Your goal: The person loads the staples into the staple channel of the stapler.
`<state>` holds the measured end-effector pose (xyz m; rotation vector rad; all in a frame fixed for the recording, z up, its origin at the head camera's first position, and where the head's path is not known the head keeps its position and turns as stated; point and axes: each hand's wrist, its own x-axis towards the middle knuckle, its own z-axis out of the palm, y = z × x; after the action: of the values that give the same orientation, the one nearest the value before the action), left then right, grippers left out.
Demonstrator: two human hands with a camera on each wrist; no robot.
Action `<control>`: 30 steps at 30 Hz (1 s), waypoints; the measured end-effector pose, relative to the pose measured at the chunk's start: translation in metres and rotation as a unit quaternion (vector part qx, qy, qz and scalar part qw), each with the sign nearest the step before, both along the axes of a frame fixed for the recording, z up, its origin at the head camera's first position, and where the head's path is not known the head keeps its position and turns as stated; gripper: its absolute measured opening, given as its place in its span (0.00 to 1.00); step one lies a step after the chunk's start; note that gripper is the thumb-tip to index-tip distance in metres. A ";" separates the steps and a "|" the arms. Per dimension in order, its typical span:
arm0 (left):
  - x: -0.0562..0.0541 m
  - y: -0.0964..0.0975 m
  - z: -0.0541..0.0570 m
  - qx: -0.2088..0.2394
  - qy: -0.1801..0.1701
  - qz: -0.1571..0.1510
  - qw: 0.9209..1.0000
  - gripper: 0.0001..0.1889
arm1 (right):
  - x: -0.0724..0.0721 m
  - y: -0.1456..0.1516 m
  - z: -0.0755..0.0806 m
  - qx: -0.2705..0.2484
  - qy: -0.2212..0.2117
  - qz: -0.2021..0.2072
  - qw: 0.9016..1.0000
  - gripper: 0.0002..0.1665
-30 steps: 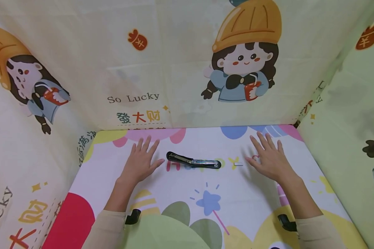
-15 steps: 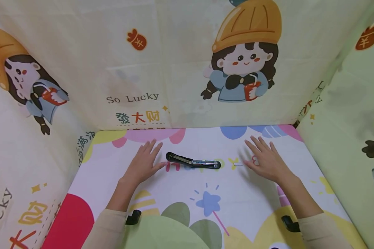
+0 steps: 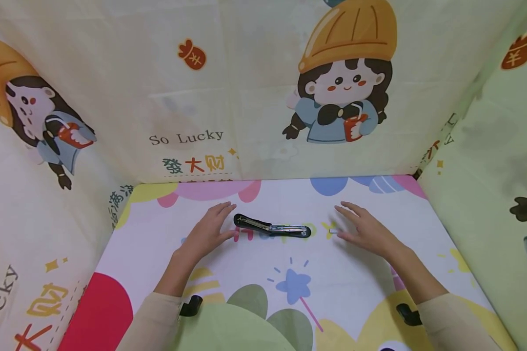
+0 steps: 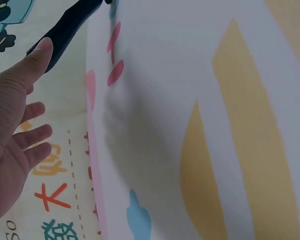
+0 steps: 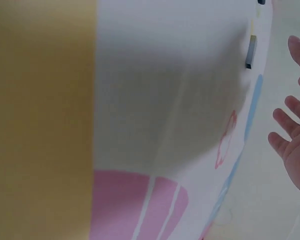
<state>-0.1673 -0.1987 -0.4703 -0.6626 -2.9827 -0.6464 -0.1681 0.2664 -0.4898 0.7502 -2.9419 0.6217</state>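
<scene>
A black stapler (image 3: 290, 231) lies folded open on the table, its metal channel facing up. My left hand (image 3: 206, 230) hovers by its left end, fingers loosely bent and holding nothing. In the left wrist view the thumb of that hand (image 4: 10, 135) overlaps the dark stapler (image 4: 72, 30); whether they touch I cannot tell. Right of the stapler lies a small strip of staples (image 3: 332, 231), also seen as a short grey bar (image 5: 251, 52) in the right wrist view. Over its right end reaches my right hand (image 3: 369, 231), thumb and fingers apart with nothing between them.
A cloth with coloured prints covers the table (image 3: 263, 268). Printed fabric walls (image 3: 254, 97) rise at the back and both sides. Black camera mounts (image 3: 191, 306) stick out near both sleeves.
Both hands have moved inward, the left toward the stapler and the right toward the staple strip. Their spread fingers have drawn closer together. Stapler and strip stay put.
</scene>
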 end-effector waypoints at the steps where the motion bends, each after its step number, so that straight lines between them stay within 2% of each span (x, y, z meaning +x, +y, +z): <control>1: 0.000 0.001 -0.001 0.010 -0.002 -0.002 1.000 0.41 | 0.000 -0.001 -0.002 -0.005 -0.009 -0.002 1.000 0.45; 11: -0.007 0.008 -0.011 0.095 -0.015 -0.014 0.995 0.36 | -0.002 -0.008 -0.012 -0.013 -0.027 0.003 1.000 0.42; 18: -0.010 0.014 -0.016 0.152 -0.036 0.001 0.988 0.34 | -0.003 -0.011 -0.019 -0.010 -0.038 0.013 0.999 0.41; 25: -0.010 0.021 -0.019 0.228 -0.092 0.021 0.969 0.32 | -0.006 -0.015 -0.021 -0.012 -0.038 0.014 0.999 0.36; 30: -0.008 0.024 -0.021 0.277 -0.141 0.045 0.949 0.31 | -0.010 -0.017 -0.024 -0.013 -0.036 0.018 0.999 0.31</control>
<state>-0.1755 -0.1748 -0.4915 -0.4149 -2.8064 -1.5999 -0.1778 0.2492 -0.5139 0.7949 -2.9857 0.7040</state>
